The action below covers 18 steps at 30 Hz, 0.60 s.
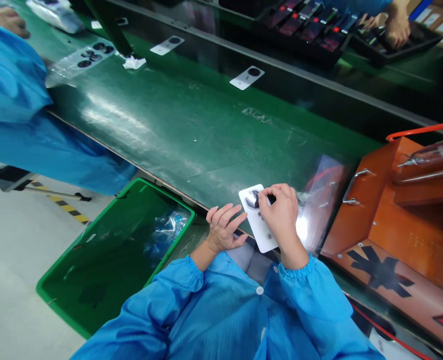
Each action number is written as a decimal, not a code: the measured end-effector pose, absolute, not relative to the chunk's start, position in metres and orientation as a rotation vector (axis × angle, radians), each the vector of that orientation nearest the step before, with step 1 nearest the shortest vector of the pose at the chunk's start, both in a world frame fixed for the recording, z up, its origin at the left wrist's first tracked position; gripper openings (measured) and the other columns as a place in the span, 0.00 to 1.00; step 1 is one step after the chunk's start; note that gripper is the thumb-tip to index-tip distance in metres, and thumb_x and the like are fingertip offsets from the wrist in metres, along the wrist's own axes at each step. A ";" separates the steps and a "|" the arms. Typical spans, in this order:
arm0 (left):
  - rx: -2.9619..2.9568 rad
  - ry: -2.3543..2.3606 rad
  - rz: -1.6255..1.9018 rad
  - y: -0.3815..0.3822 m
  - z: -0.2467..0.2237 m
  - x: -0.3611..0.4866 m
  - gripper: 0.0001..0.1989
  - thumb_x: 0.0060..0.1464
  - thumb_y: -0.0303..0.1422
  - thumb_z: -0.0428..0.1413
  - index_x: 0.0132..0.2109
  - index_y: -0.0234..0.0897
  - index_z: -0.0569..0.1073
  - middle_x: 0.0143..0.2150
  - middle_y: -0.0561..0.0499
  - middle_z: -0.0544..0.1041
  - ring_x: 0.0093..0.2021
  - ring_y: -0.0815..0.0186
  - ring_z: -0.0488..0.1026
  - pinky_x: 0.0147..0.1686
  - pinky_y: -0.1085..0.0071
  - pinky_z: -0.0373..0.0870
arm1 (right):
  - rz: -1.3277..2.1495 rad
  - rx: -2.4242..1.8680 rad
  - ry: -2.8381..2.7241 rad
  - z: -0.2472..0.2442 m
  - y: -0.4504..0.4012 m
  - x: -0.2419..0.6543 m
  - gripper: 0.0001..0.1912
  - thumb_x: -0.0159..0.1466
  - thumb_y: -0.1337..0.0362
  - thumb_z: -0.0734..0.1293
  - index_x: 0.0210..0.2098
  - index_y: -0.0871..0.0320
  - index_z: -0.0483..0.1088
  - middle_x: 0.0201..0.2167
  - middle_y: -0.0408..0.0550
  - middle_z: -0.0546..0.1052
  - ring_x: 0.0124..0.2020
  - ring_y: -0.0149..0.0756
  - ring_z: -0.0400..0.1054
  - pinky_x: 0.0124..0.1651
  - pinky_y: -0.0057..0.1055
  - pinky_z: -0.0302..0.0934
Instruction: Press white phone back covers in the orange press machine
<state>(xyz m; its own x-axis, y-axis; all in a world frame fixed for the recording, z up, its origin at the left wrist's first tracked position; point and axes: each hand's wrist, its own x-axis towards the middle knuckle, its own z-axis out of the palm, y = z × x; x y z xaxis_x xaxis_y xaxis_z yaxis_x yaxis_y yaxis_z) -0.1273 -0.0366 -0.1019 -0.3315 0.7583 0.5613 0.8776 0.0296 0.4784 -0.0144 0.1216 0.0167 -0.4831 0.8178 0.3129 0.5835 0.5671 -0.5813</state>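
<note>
A white panel (261, 230) with a dark round part (252, 199) near its top lies at the front edge of the green table. My right hand (281, 210) is over the panel's right side, thumb and fingers pinched at the edge of the dark round part; whatever sits between the fingertips is too small to make out. At the panel's left side is my left hand (225, 227), its fingers spread and the fingertips close to the panel's edge. It holds nothing.
Two similar white panels (240, 82) (163, 47) lie at the table's far side. A green bin (112, 260) with clear plastic stands below left. An orange machine (394, 200) is at right, beside a plastic sheet (319, 210). Co-workers' hands (397, 30) (6, 22) show at the top corners.
</note>
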 end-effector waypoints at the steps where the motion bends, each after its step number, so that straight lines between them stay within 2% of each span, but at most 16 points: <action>1: -1.717 -2.121 -1.176 -0.036 -0.100 -0.127 0.29 0.54 0.58 0.55 0.56 0.50 0.79 0.56 0.46 0.80 0.60 0.49 0.70 0.65 0.53 0.46 | 0.537 -1.112 -2.231 0.016 0.122 -0.014 0.07 0.64 0.61 0.67 0.30 0.54 0.75 0.38 0.49 0.74 0.43 0.47 0.65 0.49 0.45 0.59; 4: -1.681 -1.978 -1.131 -0.033 -0.094 -0.127 0.28 0.59 0.55 0.51 0.58 0.48 0.77 0.56 0.46 0.80 0.60 0.52 0.70 0.66 0.54 0.47 | 0.530 -1.083 -2.237 0.016 0.122 -0.014 0.07 0.64 0.62 0.67 0.32 0.54 0.76 0.38 0.49 0.73 0.44 0.47 0.66 0.49 0.44 0.61; 7: -1.634 -1.867 -1.091 -0.029 -0.087 -0.127 0.27 0.63 0.53 0.47 0.58 0.46 0.77 0.54 0.45 0.80 0.59 0.55 0.71 0.66 0.55 0.49 | 0.443 -1.059 -2.248 0.025 0.118 -0.006 0.08 0.66 0.61 0.67 0.40 0.56 0.78 0.41 0.51 0.73 0.45 0.48 0.66 0.49 0.44 0.63; 12: -1.610 -1.843 -1.092 -0.026 -0.080 -0.126 0.27 0.64 0.52 0.45 0.58 0.44 0.77 0.53 0.44 0.81 0.58 0.56 0.72 0.65 0.55 0.52 | 0.250 -0.869 -2.455 0.050 0.090 0.034 0.16 0.72 0.61 0.65 0.57 0.58 0.72 0.51 0.58 0.75 0.51 0.51 0.68 0.50 0.48 0.65; 14: -1.621 -1.861 -1.092 -0.025 -0.081 -0.126 0.27 0.64 0.52 0.45 0.59 0.43 0.76 0.53 0.44 0.81 0.58 0.55 0.72 0.65 0.55 0.51 | 0.303 -0.685 -2.663 0.049 0.075 0.053 0.21 0.72 0.58 0.65 0.62 0.59 0.68 0.59 0.61 0.72 0.58 0.55 0.67 0.53 0.51 0.66; 16: -1.636 -1.869 -1.092 -0.026 -0.083 -0.127 0.29 0.65 0.52 0.45 0.61 0.40 0.74 0.53 0.42 0.81 0.58 0.54 0.72 0.65 0.54 0.51 | 0.309 -0.534 -2.792 0.041 0.060 0.067 0.24 0.73 0.62 0.63 0.65 0.62 0.64 0.66 0.62 0.67 0.65 0.56 0.63 0.57 0.53 0.65; 18: -1.656 -1.853 -1.095 -0.030 -0.087 -0.128 0.30 0.65 0.52 0.45 0.63 0.36 0.71 0.52 0.40 0.81 0.58 0.52 0.72 0.65 0.54 0.51 | 0.229 -0.435 -2.773 0.033 0.048 0.079 0.21 0.73 0.70 0.59 0.64 0.64 0.65 0.65 0.61 0.69 0.66 0.52 0.63 0.60 0.51 0.65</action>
